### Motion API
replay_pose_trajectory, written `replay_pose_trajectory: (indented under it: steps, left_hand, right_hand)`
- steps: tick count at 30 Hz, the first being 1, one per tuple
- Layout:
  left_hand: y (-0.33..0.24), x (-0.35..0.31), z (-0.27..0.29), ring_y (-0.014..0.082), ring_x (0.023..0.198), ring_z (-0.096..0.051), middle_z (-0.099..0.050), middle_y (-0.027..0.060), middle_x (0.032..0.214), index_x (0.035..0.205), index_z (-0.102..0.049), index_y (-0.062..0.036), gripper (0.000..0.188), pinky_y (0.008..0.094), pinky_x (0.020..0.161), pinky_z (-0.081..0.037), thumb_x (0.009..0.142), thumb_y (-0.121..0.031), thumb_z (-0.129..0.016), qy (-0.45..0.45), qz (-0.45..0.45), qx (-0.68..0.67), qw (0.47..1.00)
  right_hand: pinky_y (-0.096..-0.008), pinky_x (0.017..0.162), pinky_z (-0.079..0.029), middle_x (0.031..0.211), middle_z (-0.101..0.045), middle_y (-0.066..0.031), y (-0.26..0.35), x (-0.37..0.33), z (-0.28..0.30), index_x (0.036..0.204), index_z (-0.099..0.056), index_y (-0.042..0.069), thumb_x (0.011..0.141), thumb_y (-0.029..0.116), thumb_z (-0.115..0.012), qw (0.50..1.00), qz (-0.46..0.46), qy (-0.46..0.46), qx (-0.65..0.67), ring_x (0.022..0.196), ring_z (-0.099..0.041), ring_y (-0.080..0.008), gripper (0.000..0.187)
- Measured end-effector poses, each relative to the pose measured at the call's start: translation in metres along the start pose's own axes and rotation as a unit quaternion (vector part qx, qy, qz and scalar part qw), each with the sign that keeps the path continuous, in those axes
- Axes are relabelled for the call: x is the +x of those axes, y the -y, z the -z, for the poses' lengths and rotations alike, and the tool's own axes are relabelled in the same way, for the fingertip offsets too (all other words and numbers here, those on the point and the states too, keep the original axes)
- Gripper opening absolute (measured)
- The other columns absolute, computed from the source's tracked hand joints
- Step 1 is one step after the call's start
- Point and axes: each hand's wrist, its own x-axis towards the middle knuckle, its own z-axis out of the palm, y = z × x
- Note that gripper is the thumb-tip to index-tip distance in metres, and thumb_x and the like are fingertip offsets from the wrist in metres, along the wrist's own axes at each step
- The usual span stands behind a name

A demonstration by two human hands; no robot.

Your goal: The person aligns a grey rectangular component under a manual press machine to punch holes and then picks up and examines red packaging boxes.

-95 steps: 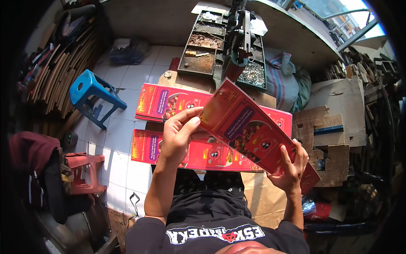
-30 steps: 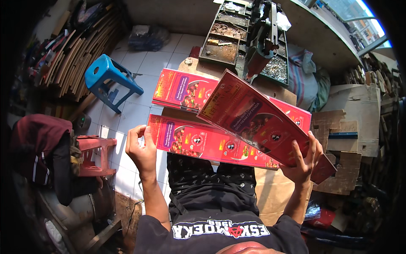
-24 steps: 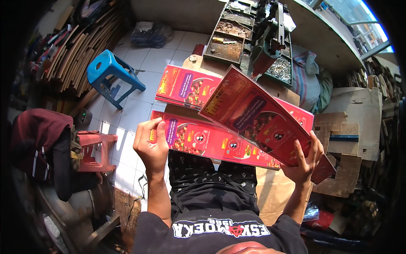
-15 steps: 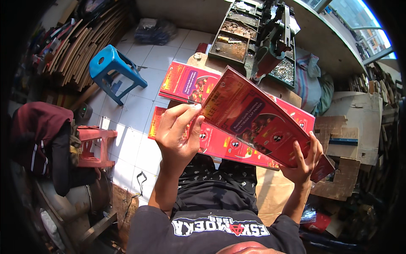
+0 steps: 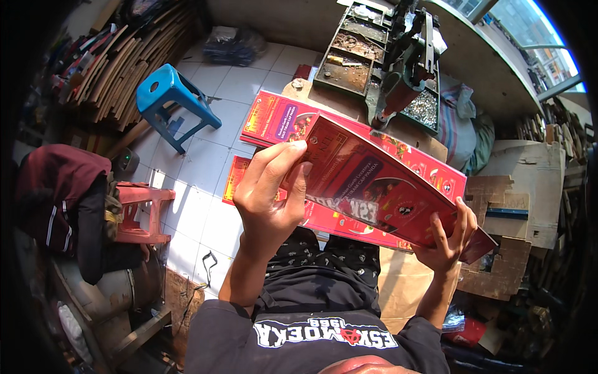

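Between my two hands a glossy red printed panel (image 5: 386, 187) hangs tilted above the work surface. At its upper left end, the fingers and thumb of my left hand (image 5: 273, 187) pinch its edge. My right hand (image 5: 446, 235) grips the lower right end, fingers spread over the printed face. Its surface mirrors part of my dark shirt. Beneath it lie more red printed panels (image 5: 274, 123), partly covered by the held one. Past these panels stands a dark metal hand press (image 5: 398, 87) with a lever.
Beside the press, a sectioned metal tray (image 5: 349, 62) holds small parts, and another compartment (image 5: 423, 106) holds shiny metal bits. A blue stool (image 5: 168, 93) and a red stool (image 5: 146, 209) stand to the left. Cardboard pieces (image 5: 504, 237) lie at right.
The held panel's upper left end has come down and its face has tipped, now reflecting my shirt. Both hands keep their grip. The whole view has shifted slightly.
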Motion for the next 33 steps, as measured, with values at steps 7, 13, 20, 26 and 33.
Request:
replay_pose_trajectory:
  steps: [7, 13, 20, 26, 33]
  left_hand:
    - [0.001, -0.005, 0.000, 0.0232, 0.090, -0.070, -0.069, 0.0145, 0.102, 0.112, -0.067, -0.0015, 0.031, 0.0320, 0.078, -0.058, 0.083, 0.008, -0.072, -0.010, 0.013, -0.007, 1.000]
    - [0.003, -0.012, -0.003, 0.0227, 0.094, -0.069, -0.068, 0.0139, 0.106, 0.111, -0.067, -0.0021, 0.030, 0.0318, 0.077, -0.059, 0.083, 0.009, -0.072, -0.014, 0.042, -0.053, 0.998]
    - [0.003, -0.015, -0.005, 0.0218, 0.096, -0.069, -0.067, 0.0136, 0.108, 0.109, -0.067, -0.0020, 0.029, 0.0309, 0.077, -0.059, 0.083, 0.010, -0.071, -0.017, 0.045, -0.063, 0.997]
    - [0.003, -0.016, -0.004, 0.0193, 0.096, -0.068, -0.067, 0.0144, 0.110, 0.107, -0.065, 0.0004, 0.021, 0.0291, 0.076, -0.060, 0.087, 0.008, -0.069, -0.012, 0.045, -0.053, 0.998]
    - [0.007, -0.021, -0.002, 0.0191, 0.096, -0.069, -0.067, 0.0151, 0.111, 0.101, -0.063, 0.0023, 0.015, 0.0284, 0.076, -0.060, 0.088, 0.008, -0.066, -0.010, 0.054, -0.029, 0.998]
  right_hand:
    - [-0.0605, 0.100, -0.041, 0.148, -0.041, -0.0280, 0.000, -0.004, 0.002, 0.133, -0.059, 0.022, 0.061, 0.035, -0.089, 0.999, 0.018, -0.003, -0.045, 0.126, -0.046, -0.0457, 0.080]
    - [-0.0614, 0.102, -0.039, 0.148, -0.040, -0.0285, -0.004, -0.013, 0.003, 0.135, -0.059, 0.023, 0.068, 0.045, -0.083, 0.995, 0.033, -0.002, -0.092, 0.127, -0.043, -0.0453, 0.074]
    - [-0.0627, 0.102, -0.038, 0.149, -0.039, -0.0286, -0.004, -0.018, 0.002, 0.135, -0.058, 0.023, 0.071, 0.048, -0.081, 0.994, 0.033, 0.005, -0.105, 0.128, -0.043, -0.0457, 0.073]
    - [-0.0631, 0.102, -0.038, 0.148, -0.039, -0.0283, -0.003, -0.018, 0.001, 0.134, -0.058, 0.024, 0.073, 0.048, -0.080, 0.994, 0.036, 0.001, -0.103, 0.128, -0.044, -0.0459, 0.070]
    - [-0.0555, 0.103, -0.039, 0.139, -0.052, -0.0175, 0.010, -0.012, 0.000, 0.109, -0.069, 0.033, 0.073, 0.022, -0.078, 0.997, 0.003, -0.015, -0.076, 0.123, -0.050, -0.0373, 0.038]
